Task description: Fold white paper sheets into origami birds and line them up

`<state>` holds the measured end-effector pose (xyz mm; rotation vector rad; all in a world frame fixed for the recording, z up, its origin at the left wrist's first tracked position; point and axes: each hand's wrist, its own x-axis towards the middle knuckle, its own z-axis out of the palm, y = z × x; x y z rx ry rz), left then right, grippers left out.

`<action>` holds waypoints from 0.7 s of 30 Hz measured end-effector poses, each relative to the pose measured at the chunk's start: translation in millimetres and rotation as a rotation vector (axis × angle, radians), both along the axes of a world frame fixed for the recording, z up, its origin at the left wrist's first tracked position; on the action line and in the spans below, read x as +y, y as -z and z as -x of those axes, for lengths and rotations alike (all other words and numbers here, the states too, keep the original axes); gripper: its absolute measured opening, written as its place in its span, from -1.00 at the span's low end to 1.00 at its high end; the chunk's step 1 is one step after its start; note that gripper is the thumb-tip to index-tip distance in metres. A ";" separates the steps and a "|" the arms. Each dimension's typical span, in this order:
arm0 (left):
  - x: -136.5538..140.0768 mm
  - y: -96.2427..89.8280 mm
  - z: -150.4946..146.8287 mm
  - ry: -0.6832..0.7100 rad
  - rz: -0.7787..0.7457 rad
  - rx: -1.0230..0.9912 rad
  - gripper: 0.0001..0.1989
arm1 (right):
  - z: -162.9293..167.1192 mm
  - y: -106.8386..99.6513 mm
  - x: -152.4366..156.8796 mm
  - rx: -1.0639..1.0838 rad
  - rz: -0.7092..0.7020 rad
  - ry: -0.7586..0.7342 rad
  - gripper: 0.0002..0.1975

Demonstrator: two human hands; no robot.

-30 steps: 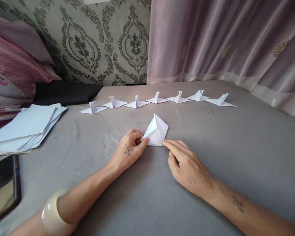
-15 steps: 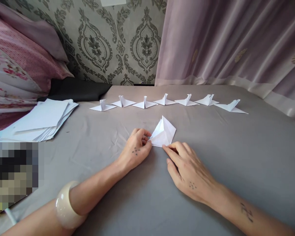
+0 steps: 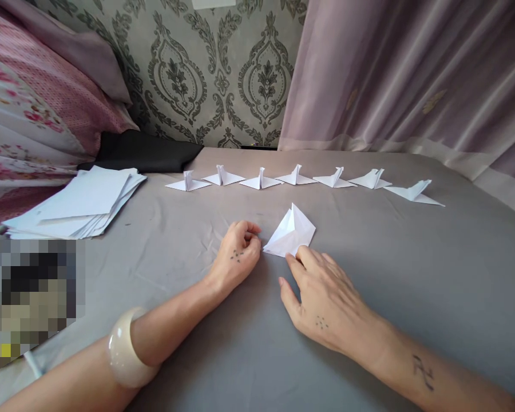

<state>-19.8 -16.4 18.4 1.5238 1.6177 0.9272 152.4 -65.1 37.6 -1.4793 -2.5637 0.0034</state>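
Note:
A folded white paper (image 3: 292, 230) lies on the grey cloth in front of me, one pointed flap standing up at its top. My right hand (image 3: 326, 297) presses its fingertips on the paper's lower right edge, while its thumb stretches out apart on the cloth. Just left of the paper's left corner is my left hand (image 3: 239, 247), fingers curled in and thumb close to the index finger. A slim gap seems to part it from the paper, and nothing shows in its fingers.
Several folded white paper birds (image 3: 261, 179) stand in a row farther back. A stack of white sheets (image 3: 81, 197) lies at left, near a black cloth (image 3: 146, 151). A blurred-out object (image 3: 34, 297) is at lower left. Curtains (image 3: 369, 74) hang at the back right.
My left hand has come off the paper's left corner and its fingers have curled in. The right fingertips stay on the lower edge. The whole view has shifted slightly.

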 end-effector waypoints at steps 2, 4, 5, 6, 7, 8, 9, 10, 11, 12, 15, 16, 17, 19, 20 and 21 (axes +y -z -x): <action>0.2 0.1 0.0 0.000 0.001 -0.007 -0.82 | 6.4 0.3 -1.4 -0.056 -0.037 0.029 -0.65; 0.0 0.7 -0.2 -0.003 -0.007 -0.005 -0.83 | 13.4 -0.1 -2.8 -0.112 -0.070 0.060 -0.60; 0.1 1.3 -0.3 -0.006 -0.008 -0.005 -0.84 | 17.3 -0.8 -3.1 -0.135 -0.081 0.072 -0.58; 0.3 1.9 -0.3 -0.008 -0.010 -0.007 -0.84 | 21.2 -1.9 -3.1 -0.152 -0.087 0.079 -0.57; 0.5 2.6 -0.1 -0.008 -0.011 -0.011 -0.83 | 24.9 -3.2 -2.7 -0.165 -0.089 0.083 -0.57; 0.9 3.2 0.2 -0.007 -0.013 -0.013 -0.83 | 28.1 -4.5 -1.9 -0.174 -0.086 0.084 -0.57; 1.1 3.5 0.6 -0.007 -0.016 -0.011 -0.82 | 30.3 -5.7 -0.7 -0.178 -0.082 0.086 -0.57; 1.2 3.5 1.2 -0.008 -0.026 0.001 -0.81 | 31.2 -6.4 0.7 -0.180 -0.076 0.092 -0.59; 0.8 3.0 1.7 -0.013 -0.047 0.024 -0.80 | 30.5 -6.5 2.4 -0.177 -0.069 0.102 -0.62; 0.0 2.2 2.2 -0.016 -0.082 0.058 -0.79 | 27.9 -5.6 4.2 -0.170 -0.056 0.116 -0.65; -6.4 -1.9 3.3 0.045 -0.213 0.177 -0.82 | 10.7 2.7 9.9 -0.067 -0.010 0.173 -0.77; -9.6 -3.2 3.4 0.095 -0.243 0.211 -0.83 | 3.4 6.9 11.6 0.013 -0.007 0.195 -0.78; -13.1 -4.2 3.2 0.154 -0.257 0.243 -0.84 | -3.6 11.3 13.0 0.115 -0.008 0.211 -0.78; -19.8 -4.9 2.3 0.264 -0.273 0.320 -0.83 | -14.9 19.3 14.9 0.282 0.025 0.237 -0.79; -22.7 -4.5 1.8 0.304 -0.288 0.370 -0.81 | -18.4 22.2 15.3 0.346 0.042 0.249 -0.81; -25.0 -3.9 1.4 0.332 -0.306 0.425 -0.79 | -20.6 24.3 15.5 0.393 0.060 0.258 -0.82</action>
